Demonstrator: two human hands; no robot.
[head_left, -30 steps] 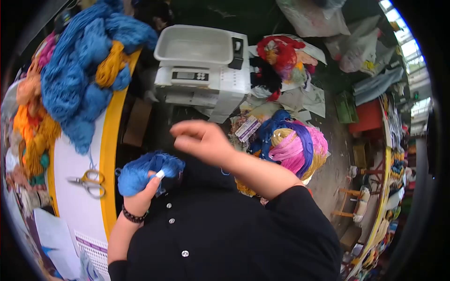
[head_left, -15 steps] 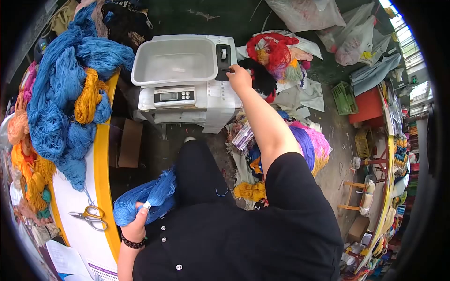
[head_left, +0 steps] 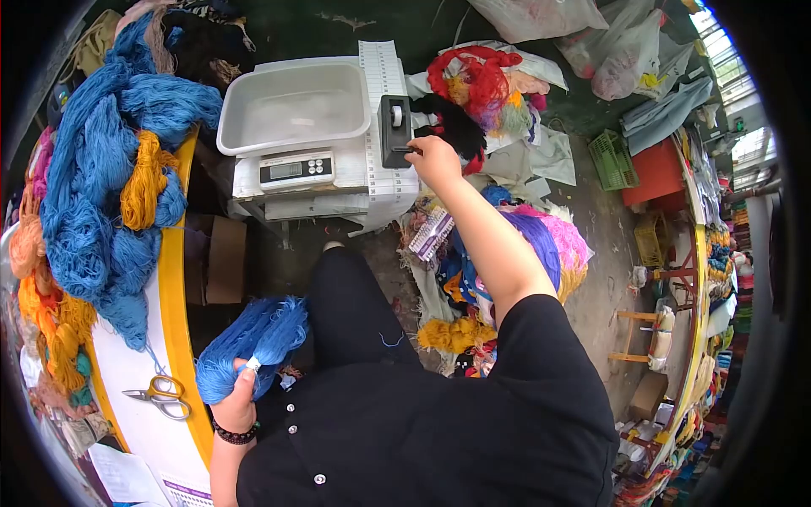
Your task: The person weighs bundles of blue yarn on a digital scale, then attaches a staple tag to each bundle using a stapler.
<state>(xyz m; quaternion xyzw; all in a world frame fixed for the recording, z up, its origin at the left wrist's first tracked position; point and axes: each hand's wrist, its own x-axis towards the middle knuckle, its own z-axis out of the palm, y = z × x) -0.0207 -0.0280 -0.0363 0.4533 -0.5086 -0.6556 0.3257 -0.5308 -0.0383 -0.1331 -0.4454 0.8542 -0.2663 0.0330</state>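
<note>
My left hand (head_left: pixel 235 406) is closed around a blue yarn skein (head_left: pixel 266 338), its thumb next to a small white band on the strands. Up ahead, my right hand (head_left: pixel 436 160) pinches the near right end of a black tape dispenser (head_left: pixel 394 127) with a white roll in it. The dispenser sits at the right edge of a long white printed strip (head_left: pixel 382 80). Left of that strip, a translucent plastic basin (head_left: pixel 296 106) rests on a digital scale (head_left: pixel 296 169).
Blue yarn (head_left: pixel 93 194) and a mustard skein (head_left: pixel 144 182) heap on the yellow-edged table (head_left: pixel 127 380) at left, near scissors (head_left: pixel 160 397). Mixed yarn bundles (head_left: pixel 541 245) lie on the floor at right. A green crate (head_left: pixel 612 160) stands beyond them.
The dispenser has shifted nearer to me along with my right hand, uncovering the upper part of the printed strip. My left hand still holds the skein. The whole view has moved slightly.
</note>
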